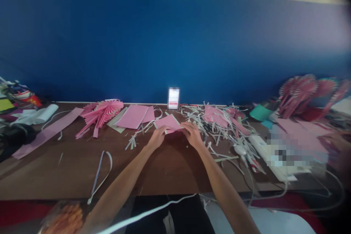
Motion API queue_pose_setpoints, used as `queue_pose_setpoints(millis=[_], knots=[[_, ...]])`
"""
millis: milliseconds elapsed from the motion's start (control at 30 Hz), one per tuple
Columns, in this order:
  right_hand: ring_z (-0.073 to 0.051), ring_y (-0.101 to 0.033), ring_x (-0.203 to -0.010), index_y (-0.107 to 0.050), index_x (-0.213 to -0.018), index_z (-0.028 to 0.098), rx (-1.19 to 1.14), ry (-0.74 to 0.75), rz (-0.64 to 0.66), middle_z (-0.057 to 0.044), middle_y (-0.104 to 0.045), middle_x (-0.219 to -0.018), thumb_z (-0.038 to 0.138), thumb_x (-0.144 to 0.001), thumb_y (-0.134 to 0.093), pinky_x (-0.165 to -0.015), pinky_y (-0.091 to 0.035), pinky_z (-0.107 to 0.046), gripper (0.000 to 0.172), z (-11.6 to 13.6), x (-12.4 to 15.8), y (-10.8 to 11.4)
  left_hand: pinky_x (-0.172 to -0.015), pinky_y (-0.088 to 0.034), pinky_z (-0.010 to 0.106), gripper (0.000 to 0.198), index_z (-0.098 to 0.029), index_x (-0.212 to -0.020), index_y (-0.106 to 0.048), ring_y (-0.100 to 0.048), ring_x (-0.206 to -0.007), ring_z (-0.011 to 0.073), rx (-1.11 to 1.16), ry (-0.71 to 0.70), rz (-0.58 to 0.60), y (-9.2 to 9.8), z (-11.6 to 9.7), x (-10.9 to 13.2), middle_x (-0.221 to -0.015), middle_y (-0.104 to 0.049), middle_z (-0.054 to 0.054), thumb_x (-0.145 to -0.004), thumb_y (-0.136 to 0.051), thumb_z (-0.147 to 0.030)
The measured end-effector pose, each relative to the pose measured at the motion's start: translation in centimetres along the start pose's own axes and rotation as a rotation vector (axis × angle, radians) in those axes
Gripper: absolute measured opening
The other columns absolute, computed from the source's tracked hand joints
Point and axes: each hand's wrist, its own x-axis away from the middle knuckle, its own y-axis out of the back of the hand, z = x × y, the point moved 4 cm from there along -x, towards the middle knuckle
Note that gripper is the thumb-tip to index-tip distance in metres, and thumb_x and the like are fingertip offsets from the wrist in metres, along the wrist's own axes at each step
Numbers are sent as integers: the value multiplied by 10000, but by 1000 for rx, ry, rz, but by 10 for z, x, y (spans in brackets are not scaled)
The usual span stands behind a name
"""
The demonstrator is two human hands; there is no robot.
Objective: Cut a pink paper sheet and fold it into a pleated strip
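A small sheet of pink paper (169, 121) lies on the brown table between my two hands, its near edge raised or folded. My left hand (159, 136) grips its left near corner, thumb and fingers pressed together. At the right near corner, my right hand (193, 134) pinches the paper the same way. Just left of it rest larger pink sheets (133, 117) stacked with paler ones. Pink pleated paper fans (105, 115) sit farther left. A heap of white paper strips (219, 128) spreads to the right of my right hand.
A lit phone (173, 98) stands against the blue partition (175, 44). On the right are a white power strip (270, 159), a green roll (260, 111) and finished-looking pink fans (305, 89). A long pink strip (49, 133) lies left. A white cable (148, 215) crosses my lap.
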Motion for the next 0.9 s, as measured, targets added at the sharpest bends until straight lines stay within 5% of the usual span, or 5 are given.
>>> queue_pose_setpoints(millis=[133,333,567,733,900], knots=[[-215,-536,-977,-655,-1029,233,47,62,68,-55,-660,-972,191,-878,-518,-904,-376,-380,208,6,2,-5,-944,-443,335,629,-181,-1119,-574,-562,-1066,171,-7,-3,-9,2,0,0,-1132,-625,54,-594,-335,69],[-227,-507,-952,-652,-1050,204,230,62,-32,-77,-634,-990,85,-840,-472,-839,-364,-365,301,7,6,5,-1025,-356,424,587,-184,-1241,-468,-433,-1226,219,-234,-106,-133,13,-16,0,-1294,-505,92,-691,-418,13],[-221,-486,-909,-647,-1047,206,331,146,119,-86,-607,-949,114,-842,-506,-811,-355,-343,265,15,7,-6,-954,-358,389,301,-211,-1188,-535,-470,-1146,222,-522,-251,101,2,-26,-3,-1206,-562,88,-896,-460,-218],[-183,-510,-859,-663,-949,205,282,186,248,-57,-605,-862,130,-861,-514,-757,-356,-299,189,15,7,-20,-863,-387,320,175,-191,-1007,-600,-516,-984,187,-653,-184,243,-11,-14,-4,-977,-605,54,-909,-456,-196],[-151,-534,-801,-665,-866,199,242,142,329,-28,-598,-795,104,-856,-508,-715,-359,-259,183,9,8,-22,-839,-395,292,210,-195,-1022,-588,-509,-967,178,-683,-128,299,-15,-8,0,-981,-575,50,-900,-429,-132]])
